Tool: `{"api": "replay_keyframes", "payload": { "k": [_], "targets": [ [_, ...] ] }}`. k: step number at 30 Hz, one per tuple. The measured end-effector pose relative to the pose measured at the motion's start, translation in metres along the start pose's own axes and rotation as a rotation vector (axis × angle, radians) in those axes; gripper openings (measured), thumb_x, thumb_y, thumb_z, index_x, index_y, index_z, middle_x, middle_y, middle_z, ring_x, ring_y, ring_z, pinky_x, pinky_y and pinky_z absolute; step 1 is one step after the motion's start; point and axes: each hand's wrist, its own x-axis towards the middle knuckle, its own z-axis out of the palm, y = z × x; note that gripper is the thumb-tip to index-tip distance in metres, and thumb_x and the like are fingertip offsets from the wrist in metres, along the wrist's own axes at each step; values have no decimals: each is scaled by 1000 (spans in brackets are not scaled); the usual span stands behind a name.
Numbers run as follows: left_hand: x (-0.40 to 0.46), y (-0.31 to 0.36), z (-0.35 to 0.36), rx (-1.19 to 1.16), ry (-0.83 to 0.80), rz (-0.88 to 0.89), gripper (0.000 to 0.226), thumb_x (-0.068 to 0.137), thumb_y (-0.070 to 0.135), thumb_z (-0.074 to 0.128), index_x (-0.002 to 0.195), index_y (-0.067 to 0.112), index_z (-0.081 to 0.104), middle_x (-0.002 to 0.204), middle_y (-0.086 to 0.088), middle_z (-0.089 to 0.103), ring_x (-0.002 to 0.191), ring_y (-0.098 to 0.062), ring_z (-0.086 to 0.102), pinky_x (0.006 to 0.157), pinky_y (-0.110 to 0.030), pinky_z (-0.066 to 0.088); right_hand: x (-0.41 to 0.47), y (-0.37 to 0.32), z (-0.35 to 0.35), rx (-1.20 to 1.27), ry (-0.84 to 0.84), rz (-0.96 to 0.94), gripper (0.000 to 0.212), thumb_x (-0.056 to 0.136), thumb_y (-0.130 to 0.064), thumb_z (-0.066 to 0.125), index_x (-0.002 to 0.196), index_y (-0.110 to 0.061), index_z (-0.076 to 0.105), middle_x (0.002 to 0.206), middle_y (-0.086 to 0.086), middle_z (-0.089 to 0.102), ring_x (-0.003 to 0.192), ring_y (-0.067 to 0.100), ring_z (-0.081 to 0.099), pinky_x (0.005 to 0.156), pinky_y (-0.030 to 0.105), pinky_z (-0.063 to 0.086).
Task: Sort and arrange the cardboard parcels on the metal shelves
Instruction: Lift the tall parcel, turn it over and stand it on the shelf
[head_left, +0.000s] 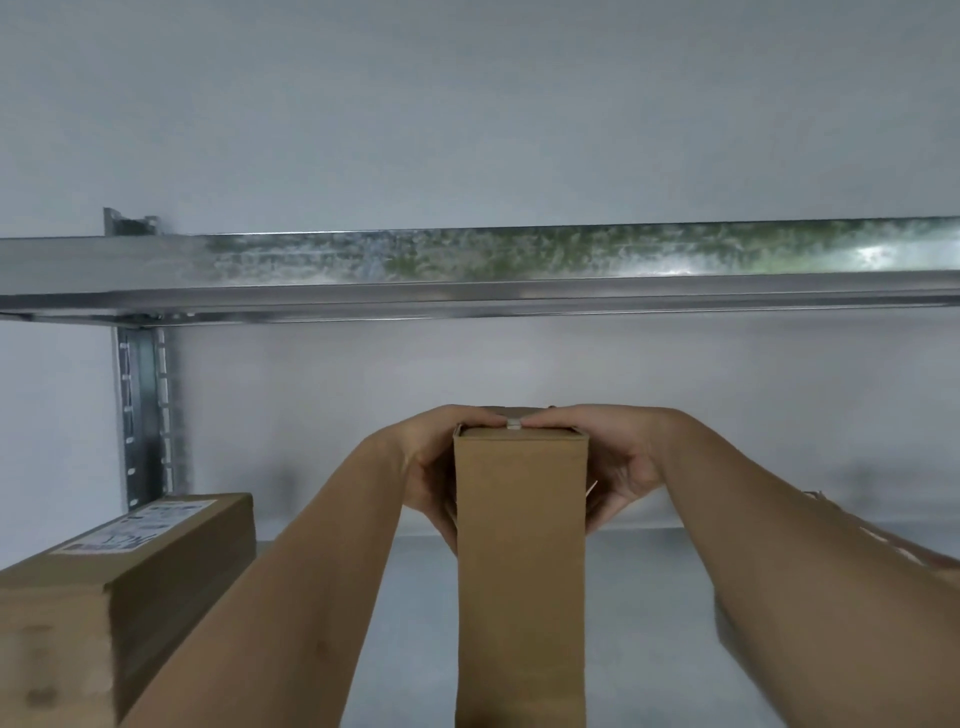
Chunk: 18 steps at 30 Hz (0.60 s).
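Tall narrow parcel (521, 561) clasped at its top end between left hand (431, 467) and right hand (618, 467), fingertips meeting over the top edge. Held upright over the middle of the lower shelf (415, 623) (base out of frame, so resting or raised: cannot tell). Already lying flat at the shelf's left end, a labelled long parcel (130, 571). At the right edge, partly hidden behind the right forearm, possibly another parcel (909, 551). Upper shelf (467, 265) showing nothing on it from below. Sorting seemingly midway: one placed, one in hand.
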Motion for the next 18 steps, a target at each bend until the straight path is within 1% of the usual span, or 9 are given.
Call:
{"api": "replay_keyframes", "payload": {
  "k": [5,6,8,10,11,13,14,16,18],
  "targets": [
    [-4,-3,6,11,35,57,50,87,54,65,115,13,72,120,-20,68,110,-43,62,105,-70,40,-1,0,1,0,16,-18,73,79,-62,74,125,-6,64,122,25,66,91,48,73,79,60,60],
    [-5,-5,7,-5,32,76,54,87,61,62,111,14,76,119,-20,70,111,-43,63,107,-68,39,-1,0,0,5,27,-12,79,77,-68,73,126,-6,63,120,27,67,92,49,73,81,60,60],
    [-1,-13,8,-71,1,127,77,86,82,46,106,17,82,120,-18,73,117,-41,63,111,-64,38,1,5,-1,36,45,2,95,74,-85,59,130,-7,60,120,31,66,97,52,70,86,60,58],
    [6,-28,8,-156,-26,166,101,77,98,29,117,19,79,126,-16,71,124,-39,62,113,-60,37,7,18,-2,83,75,-23,101,74,-93,44,132,-12,58,122,31,64,102,52,68,90,60,56],
    [12,-38,8,-218,-19,180,110,70,102,30,128,19,73,132,-15,68,127,-37,61,115,-58,37,11,30,-1,122,99,-48,99,76,-93,40,131,-14,59,123,30,64,105,51,66,93,61,54],
    [31,-66,3,-326,26,199,123,56,105,47,148,23,52,141,-5,61,129,-28,58,117,-57,37,21,62,7,201,132,-85,90,81,-90,38,131,-18,59,126,24,64,115,48,62,99,64,50],
    [44,-82,-2,-331,65,215,125,53,104,54,152,29,46,142,0,58,128,-23,55,119,-56,34,26,80,14,237,139,-92,84,85,-86,37,131,-20,59,127,21,64,117,45,61,100,64,49],
    [51,-114,2,-266,148,235,109,63,100,55,150,34,48,145,3,58,135,-19,51,123,-55,28,33,116,30,311,162,-86,70,93,-77,40,131,-21,60,124,15,67,116,38,63,101,60,50],
    [30,-129,19,-241,181,249,76,87,84,47,143,32,55,135,-2,68,134,-20,56,121,-49,33,31,139,48,356,171,-117,52,99,-61,46,128,-21,64,114,9,73,108,31,67,99,53,54]
  ]
}}
